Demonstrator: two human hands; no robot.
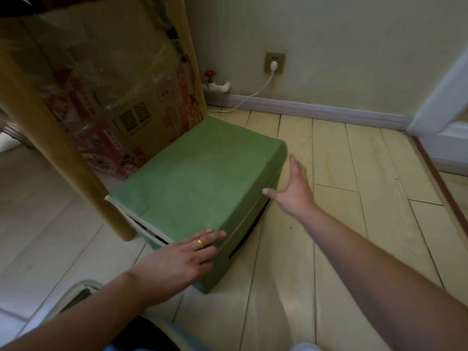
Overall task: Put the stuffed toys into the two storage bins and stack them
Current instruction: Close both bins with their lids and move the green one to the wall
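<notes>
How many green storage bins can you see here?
1: a lidded green bin on the wooden floor beside a cardboard box. A second may be out of view.

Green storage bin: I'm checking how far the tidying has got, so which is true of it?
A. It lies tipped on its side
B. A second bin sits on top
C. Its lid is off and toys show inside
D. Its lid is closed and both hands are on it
D: the green storage bin stands on the wooden floor with its lid closed flat, the left hand resting on its near corner and the right hand against its right edge.
</notes>
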